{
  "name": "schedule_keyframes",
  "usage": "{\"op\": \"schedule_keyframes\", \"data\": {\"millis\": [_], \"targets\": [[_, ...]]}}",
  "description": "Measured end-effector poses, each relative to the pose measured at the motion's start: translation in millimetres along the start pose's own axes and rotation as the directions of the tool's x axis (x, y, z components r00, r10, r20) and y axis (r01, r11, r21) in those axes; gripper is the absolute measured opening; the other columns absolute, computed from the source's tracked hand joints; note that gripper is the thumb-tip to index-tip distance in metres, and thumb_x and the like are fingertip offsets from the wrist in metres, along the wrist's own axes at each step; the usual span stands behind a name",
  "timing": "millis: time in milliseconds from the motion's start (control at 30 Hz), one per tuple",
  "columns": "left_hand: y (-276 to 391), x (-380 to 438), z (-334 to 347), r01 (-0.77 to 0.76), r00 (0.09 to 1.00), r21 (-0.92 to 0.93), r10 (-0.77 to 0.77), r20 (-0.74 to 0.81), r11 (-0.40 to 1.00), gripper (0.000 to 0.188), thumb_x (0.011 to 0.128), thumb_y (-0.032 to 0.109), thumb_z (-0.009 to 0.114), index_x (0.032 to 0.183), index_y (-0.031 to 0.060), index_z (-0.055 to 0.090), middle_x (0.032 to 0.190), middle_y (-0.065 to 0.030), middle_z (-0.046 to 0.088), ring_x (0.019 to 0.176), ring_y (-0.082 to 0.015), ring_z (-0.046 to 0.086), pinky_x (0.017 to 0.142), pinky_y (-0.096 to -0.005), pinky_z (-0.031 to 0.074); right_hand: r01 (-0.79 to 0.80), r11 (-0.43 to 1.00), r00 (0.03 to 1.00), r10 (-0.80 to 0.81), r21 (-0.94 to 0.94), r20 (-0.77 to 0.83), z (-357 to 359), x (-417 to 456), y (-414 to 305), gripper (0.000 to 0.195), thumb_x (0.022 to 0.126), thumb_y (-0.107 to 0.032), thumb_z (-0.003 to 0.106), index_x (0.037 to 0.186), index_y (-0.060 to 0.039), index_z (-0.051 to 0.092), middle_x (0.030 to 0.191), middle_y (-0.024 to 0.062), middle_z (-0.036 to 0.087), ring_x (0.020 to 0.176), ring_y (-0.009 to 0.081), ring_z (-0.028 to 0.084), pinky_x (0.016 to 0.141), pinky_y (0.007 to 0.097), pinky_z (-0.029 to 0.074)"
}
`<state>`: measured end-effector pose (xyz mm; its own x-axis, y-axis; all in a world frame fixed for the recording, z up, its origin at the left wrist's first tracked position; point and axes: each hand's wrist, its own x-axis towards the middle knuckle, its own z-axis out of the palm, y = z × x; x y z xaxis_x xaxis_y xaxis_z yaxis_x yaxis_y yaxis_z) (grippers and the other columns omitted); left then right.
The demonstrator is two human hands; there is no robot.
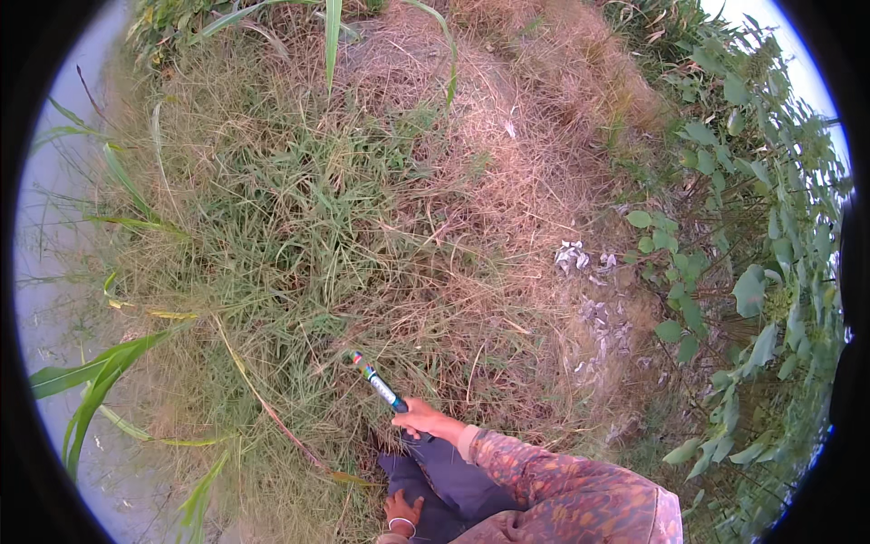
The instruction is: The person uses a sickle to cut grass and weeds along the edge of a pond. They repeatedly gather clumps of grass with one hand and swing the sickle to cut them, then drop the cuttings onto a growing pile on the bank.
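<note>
My right hand (421, 417) is closed around the dark grip of a rod-like tool (382, 387), which has a multicoloured, printed shaft. The tool slants up and left over the grass, and its far tip is blurred against the stems. Below, my left hand (402, 508), with a pale bangle at the wrist, rests by the dark trousers (462, 476) near my knee; nothing shows in it. A patterned long sleeve (544, 476) covers my right arm. Green and dry grass (326, 224) lies in front of me.
Leafy green plants (747, 292) stand along the right. Pale dry leaves (571, 257) lie on the ground beside them. Flattened straw (503, 156) covers the upper middle. Long-bladed green plants (109, 370) rise at the left, before a grey, hazy surface (51, 217).
</note>
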<state>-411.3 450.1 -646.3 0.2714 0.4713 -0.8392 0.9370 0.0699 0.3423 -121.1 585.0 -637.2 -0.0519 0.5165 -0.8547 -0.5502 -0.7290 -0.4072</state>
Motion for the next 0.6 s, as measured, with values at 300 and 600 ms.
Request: {"op": "schedule_keyframes", "data": {"millis": [300, 600], "targets": [[42.7, 13.9, 10.5, 0.381, 0.921, 0.018, -0.377, -0.099, 0.924, 0.066, 0.067, 0.052, 0.068, 0.116, 0.0105, 0.054, 0.126, -0.0153, 0.041, 0.117, -0.0369, 0.041, 0.091, -0.0464, 0.043, 0.851, 0.523, 0.277, -0.516, -0.042, -0.81, -131.1, 66.5, -234.6, 0.015, 0.079, -0.002, 0.049, 0.074, -0.0062, 0.036, 0.055, 0.0012, 0.04, 0.039, 0.0117, 0.038, 0.036, 0.0274, 0.038], [54.9, 18.4, -15.1, 0.435, 0.901, 0.025, -0.435, -0.006, 0.9, 0.061, 0.071, 0.05, 0.066, 0.119, 0.0151, 0.053, 0.127, -0.0165, 0.044, 0.117, -0.0373, 0.043, 0.093, -0.0442, 0.042, -0.094, 0.992, 0.987, 0.083, -0.081, -0.138, 59.1, 95.6, 46.8, 0.015, 0.08, -0.006, 0.057, 0.075, -0.0057, 0.043, 0.054, 0.0026, 0.047, 0.041, 0.0139, 0.048, 0.036, 0.0303, 0.041]]}}
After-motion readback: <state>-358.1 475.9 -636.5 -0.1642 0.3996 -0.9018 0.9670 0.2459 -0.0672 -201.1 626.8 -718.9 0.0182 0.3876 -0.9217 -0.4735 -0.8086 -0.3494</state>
